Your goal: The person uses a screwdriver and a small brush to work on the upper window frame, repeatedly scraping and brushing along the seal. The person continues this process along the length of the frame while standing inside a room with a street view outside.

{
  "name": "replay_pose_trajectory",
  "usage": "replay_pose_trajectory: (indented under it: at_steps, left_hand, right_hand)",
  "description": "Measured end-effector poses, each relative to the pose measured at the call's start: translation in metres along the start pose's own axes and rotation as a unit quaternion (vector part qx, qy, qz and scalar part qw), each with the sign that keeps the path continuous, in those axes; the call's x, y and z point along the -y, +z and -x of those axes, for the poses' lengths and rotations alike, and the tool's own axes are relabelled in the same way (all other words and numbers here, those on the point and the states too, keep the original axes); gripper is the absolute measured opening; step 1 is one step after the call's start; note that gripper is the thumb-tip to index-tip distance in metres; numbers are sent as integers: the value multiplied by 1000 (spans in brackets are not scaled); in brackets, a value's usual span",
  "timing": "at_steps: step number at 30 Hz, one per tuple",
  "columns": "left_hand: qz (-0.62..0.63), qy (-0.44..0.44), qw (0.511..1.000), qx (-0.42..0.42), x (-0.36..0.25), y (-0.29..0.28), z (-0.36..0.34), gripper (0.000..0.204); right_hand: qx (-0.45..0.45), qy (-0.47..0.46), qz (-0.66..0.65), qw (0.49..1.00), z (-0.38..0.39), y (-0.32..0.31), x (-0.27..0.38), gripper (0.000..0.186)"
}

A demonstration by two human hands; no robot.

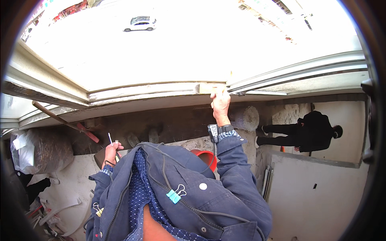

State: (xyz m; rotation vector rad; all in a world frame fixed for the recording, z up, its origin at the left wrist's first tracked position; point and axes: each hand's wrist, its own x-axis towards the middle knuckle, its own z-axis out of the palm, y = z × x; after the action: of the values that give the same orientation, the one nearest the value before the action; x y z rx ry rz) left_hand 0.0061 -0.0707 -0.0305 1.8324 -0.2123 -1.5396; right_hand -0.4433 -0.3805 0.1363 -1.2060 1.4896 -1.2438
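My right hand [220,105] reaches forward to the window frame's bottom rail [148,91]. Its fingers are closed on a pale, flat, block-like piece [207,88] lying against the rail; bright light washes out its exact kind. At my left side, lower and nearer my body, my left hand [110,153] is closed around a thin tool with a narrow pale shaft [110,139]. A yellowish bit shows below the fingers, and most of its handle is hidden in the palm.
An orange-red bucket [207,157] stands by my right side. To the left are a long wooden handle [56,113] and a stuffed plastic bag [40,150]. A person in dark clothes [311,131] stands at the right. Outside, a white car [140,24] is far below.
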Motion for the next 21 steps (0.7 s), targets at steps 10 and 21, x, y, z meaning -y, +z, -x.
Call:
replay_pose_trajectory:
  at_steps: [10, 21]
  left_hand:
    - [-133, 56, 990, -8, 36, -17, -9, 25]
    - [-164, 71, 984, -17, 22, -2, 10, 26]
  right_hand:
    - [6, -141, 482, 865, -19, -47, 11, 24]
    - [211, -268, 358, 869, -31, 40, 0, 25]
